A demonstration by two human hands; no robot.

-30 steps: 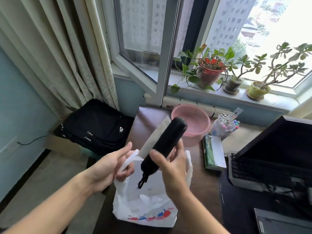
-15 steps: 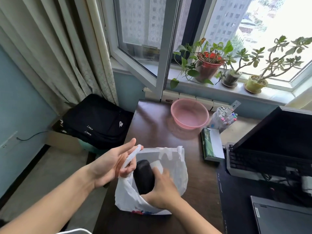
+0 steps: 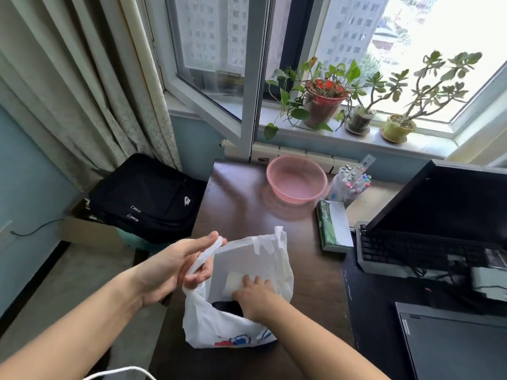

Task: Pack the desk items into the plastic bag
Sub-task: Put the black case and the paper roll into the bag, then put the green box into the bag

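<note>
- Plastic bag (image 3: 219, 329): white, printed in red and blue near its base; stands open-mouthed on the dark wooden desk (image 3: 236, 193), lower centre of the frame.
- Left hand (image 3: 175, 266): lower left of centre; thumb and fingers pinch the bag's left handle loop (image 3: 204, 255) and hold it up, keeping the mouth open.
- Right hand (image 3: 253, 293): inside the bag's mouth, palm down, fingers spread flat over the contents; whether it grips anything cannot be told.
- Black item (image 3: 227, 307): inside the bag, just left of the right hand; only a small dark part shows.
- Pale flat item (image 3: 233, 281): inside the bag, at the right hand's fingertips; its kind cannot be told.
- Pink basin (image 3: 296, 178): on the desk, upper centre, well apart from the bag.
- Marker set (image 3: 352, 183): clear holder of coloured markers, just right of the basin.
- Green-and-white box (image 3: 333, 226): lies flat on the desk, right of centre, between the basin and the laptop.
- Laptop (image 3: 428, 242): open, screen dark, right side of the frame.
- Second closed laptop (image 3: 452, 344): lower right corner.
- 3 potted plants (image 3: 325, 102): on the windowsill, upper right.
- Black backpack (image 3: 145, 198): beside the desk, left of centre, below the curtain (image 3: 82, 91).
</note>
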